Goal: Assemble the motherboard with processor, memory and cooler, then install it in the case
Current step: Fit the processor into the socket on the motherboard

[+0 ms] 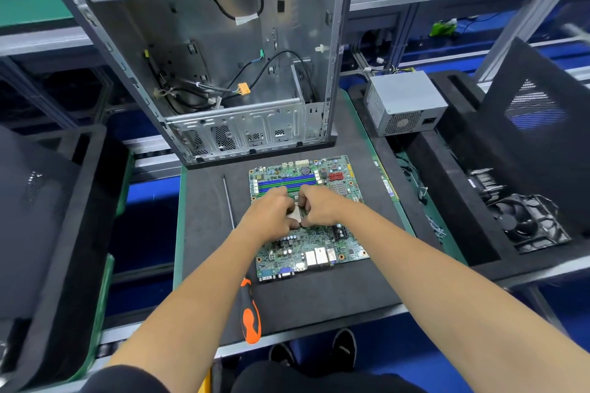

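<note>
A small silver processor (295,213) is pinched over the motherboard (306,217) between the left hand (271,214) and right hand (319,206), fingers curled.

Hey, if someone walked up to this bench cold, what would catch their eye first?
Probably the left hand and right hand meeting over the middle of the green motherboard, fingers curled around a small silvery processor. Just behind stands the open metal case, loose cables inside. The orange-and-black screwdriver lies on the dark mat near the front edge.
</note>
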### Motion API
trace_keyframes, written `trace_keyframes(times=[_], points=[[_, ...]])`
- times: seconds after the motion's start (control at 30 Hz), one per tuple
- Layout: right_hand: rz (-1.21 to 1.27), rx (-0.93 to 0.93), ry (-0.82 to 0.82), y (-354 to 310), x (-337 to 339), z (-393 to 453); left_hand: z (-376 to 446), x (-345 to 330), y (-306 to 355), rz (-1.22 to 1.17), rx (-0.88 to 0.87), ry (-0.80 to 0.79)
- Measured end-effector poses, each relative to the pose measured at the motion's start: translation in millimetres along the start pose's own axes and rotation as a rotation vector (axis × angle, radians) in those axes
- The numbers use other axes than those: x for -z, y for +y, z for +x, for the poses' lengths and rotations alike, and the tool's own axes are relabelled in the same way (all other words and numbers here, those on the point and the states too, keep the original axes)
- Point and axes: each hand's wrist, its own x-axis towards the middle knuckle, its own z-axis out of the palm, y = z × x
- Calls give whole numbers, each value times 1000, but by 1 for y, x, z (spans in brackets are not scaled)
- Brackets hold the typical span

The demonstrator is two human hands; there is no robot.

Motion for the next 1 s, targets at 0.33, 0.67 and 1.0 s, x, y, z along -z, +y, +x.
trace_keyframes(times=[0.33,0.67,1.0], points=[[-128,27,-11,-1,1,1,-2,-4,-2,42,-89,32],[-102,137,226,-11,22,0,-4,-6,-4,-24,-59,49],[-180,71,197,-10,13,5,1,0,-3,-22,-80,-16]])
